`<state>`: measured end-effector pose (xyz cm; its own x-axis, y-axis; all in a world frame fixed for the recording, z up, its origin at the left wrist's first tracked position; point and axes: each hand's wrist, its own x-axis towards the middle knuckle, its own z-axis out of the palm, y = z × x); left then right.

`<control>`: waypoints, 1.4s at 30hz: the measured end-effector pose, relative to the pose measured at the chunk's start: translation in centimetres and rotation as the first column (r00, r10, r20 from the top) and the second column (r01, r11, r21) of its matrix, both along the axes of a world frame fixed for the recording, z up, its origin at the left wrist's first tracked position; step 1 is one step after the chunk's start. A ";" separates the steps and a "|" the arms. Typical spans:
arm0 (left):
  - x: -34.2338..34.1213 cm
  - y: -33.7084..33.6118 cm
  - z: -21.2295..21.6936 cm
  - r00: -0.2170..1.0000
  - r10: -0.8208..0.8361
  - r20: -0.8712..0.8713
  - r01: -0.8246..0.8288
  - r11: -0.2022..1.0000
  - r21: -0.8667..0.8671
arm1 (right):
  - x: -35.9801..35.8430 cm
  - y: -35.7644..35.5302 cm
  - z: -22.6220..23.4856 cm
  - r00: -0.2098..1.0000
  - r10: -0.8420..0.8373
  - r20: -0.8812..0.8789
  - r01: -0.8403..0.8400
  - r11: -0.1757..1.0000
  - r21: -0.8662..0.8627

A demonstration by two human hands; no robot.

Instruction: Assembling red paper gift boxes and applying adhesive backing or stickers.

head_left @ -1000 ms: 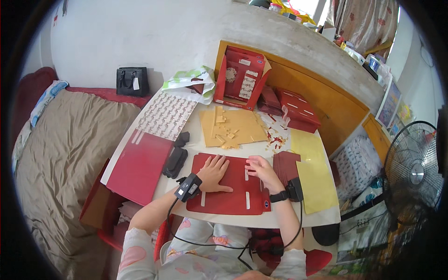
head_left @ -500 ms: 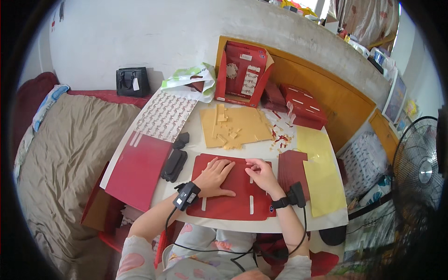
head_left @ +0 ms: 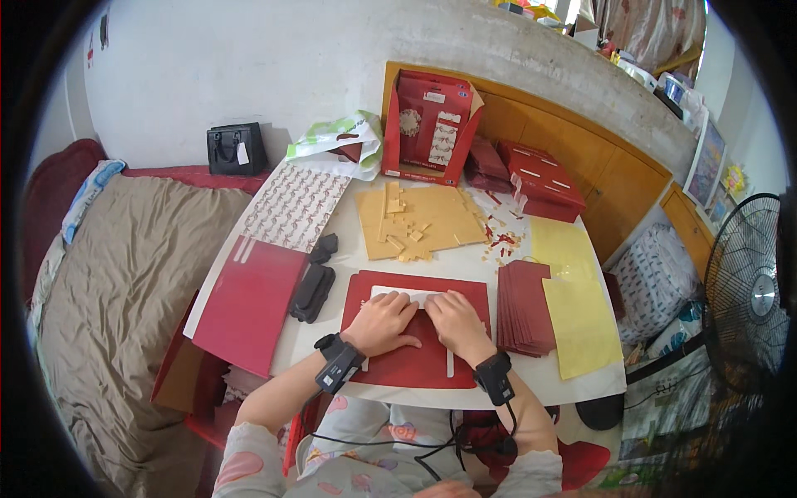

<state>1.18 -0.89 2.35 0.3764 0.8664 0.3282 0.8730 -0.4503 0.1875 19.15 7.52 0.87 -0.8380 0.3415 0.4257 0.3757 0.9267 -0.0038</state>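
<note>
A red card sheet (head_left: 390,369) with pale slots lies on the table in front of me, over more red card that shows beyond its far side. Its far edge is turned up toward me, so a white strip (head_left: 407,292) of its back shows. My left hand (head_left: 383,322) has bent fingers on that folded edge, with the thumb stretched over the red face. Beside it, my right hand (head_left: 457,326) curls its fingers over the same edge. The fingertips of both hands are partly hidden. Each wrist wears a black strapped device with a cable.
To the right lie a stack of dark red card pieces (head_left: 523,307) and yellow sheets (head_left: 581,324). A tan board (head_left: 423,232) with offcuts lies beyond. On the left are a dark red sheet (head_left: 249,290), a patterned sheet (head_left: 299,203) and a black case (head_left: 312,292). A fan (head_left: 760,295) stands right.
My right hand has moved left, close to my left hand. The sheet's far edge has been turned up, baring its white back. The left hand's fingers have gone from flat to bent.
</note>
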 end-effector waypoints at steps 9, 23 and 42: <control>0.2 -0.8 -3.7 0.994 0.060 -0.094 -0.044 0.986 0.160 | 0.5 -1.3 -1.9 1.000 -0.016 -0.011 0.014 0.992 -0.121; -1.1 0.1 -1.8 0.978 0.174 -0.117 -0.160 0.979 0.124 | -0.1 0.5 -1.3 0.966 -0.069 -0.248 0.090 0.993 0.073; -0.1 -0.7 -1.5 0.990 0.137 -0.024 -0.135 0.988 0.079 | -1.0 -0.7 -0.7 0.981 -0.041 -0.187 0.065 0.990 0.128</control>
